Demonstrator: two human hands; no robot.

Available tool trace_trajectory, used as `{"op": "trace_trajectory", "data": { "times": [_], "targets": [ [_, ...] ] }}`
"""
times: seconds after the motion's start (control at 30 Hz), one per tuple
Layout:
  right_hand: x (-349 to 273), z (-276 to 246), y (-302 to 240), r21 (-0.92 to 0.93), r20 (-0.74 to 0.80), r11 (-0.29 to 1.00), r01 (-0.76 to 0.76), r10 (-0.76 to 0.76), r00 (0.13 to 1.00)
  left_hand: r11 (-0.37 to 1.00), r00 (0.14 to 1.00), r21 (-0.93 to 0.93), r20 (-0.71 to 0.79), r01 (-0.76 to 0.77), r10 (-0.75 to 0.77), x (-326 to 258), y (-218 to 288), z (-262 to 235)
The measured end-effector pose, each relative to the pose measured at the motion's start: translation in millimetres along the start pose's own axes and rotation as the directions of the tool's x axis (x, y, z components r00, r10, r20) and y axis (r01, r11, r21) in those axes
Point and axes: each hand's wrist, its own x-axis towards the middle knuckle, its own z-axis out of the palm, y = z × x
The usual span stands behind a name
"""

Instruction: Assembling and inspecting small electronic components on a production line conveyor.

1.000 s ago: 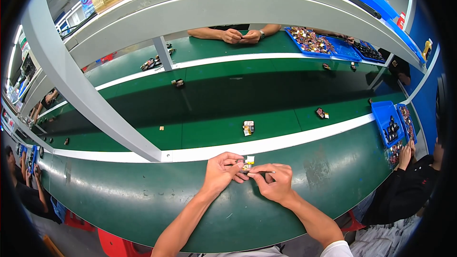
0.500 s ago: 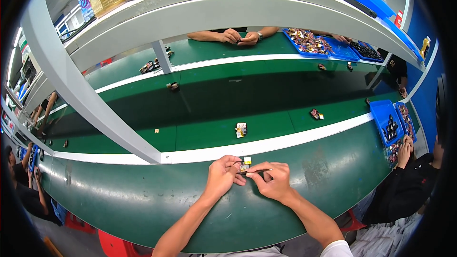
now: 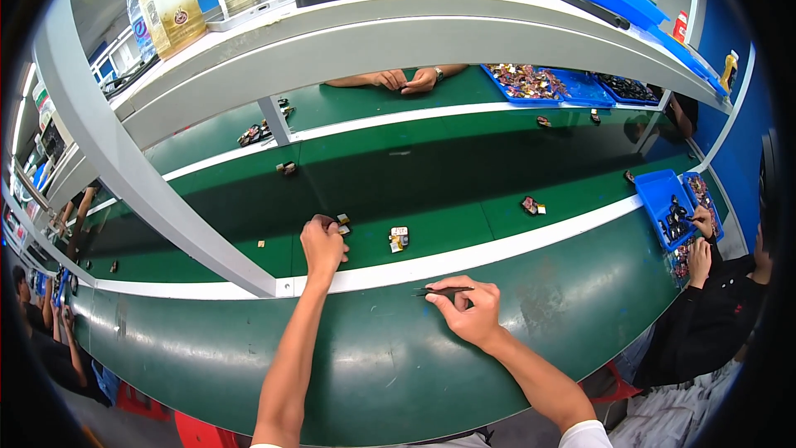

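My left hand (image 3: pixel 323 246) reaches over the white rail to the green belt, its fingers curled round a small electronic part (image 3: pixel 343 222) with a pale and yellow piece showing. The fingers and the wrist hide most of that part; whether it rests on the belt, I cannot tell. My right hand (image 3: pixel 474 312) is above the near green table, pinching dark tweezers (image 3: pixel 448 289) whose tips point left, with nothing visible between them. Right of my left hand, another small part (image 3: pixel 399 239), white and black with a yellow tab, lies on the belt.
More small parts (image 3: pixel 533 206) are scattered along the belt (image 3: pixel 448 158). A slanting grey post (image 3: pixel 166 174) stands at the left, and a shelf (image 3: pixel 398 41) crosses overhead. Blue trays (image 3: pixel 661 191) of parts are at the right, beside a co-worker's hands (image 3: pixel 701 259). Another person's hands (image 3: pixel 406 80) work opposite.
My left hand has left the right hand and moved forward and left over the belt with the small electronic part. The right hand has stayed nearly in place with the tweezers.
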Motion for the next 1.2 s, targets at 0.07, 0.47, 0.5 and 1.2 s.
{"op": "trace_trajectory", "data": {
  "times": [0.07, 0.47, 0.5, 1.2],
  "targets": [
    [1.2, 3.5, -6.3, 0.051, 0.016, 0.999, -0.015, 0.014, 1.000, 0.918, 0.965, 0.372, -0.159, -0.138, 0.209, 7.6, -9.2, -10.7],
    [-0.3, 1.2, -0.4, -0.024, 0.073, 1.000, 0.010, -0.009, 0.997, 0.740, 0.787, 0.330, 0.450, -0.586, 0.423, 14.7, 37.5, 47.9],
    [-0.2, 1.0, -0.9, -0.029, 0.070, 1.000, 0.005, -0.003, 0.998, 0.763, 0.804, 0.338, 0.461, -0.551, 0.376, 15.1, 39.6, 49.1],
    [-2.1, 5.6, -3.1, -0.011, 0.081, 1.000, -0.021, 0.022, 0.996, 0.953, 0.914, 0.237, 0.397, -0.188, 0.082, 8.9, 2.3, 10.5]
  ]
}}
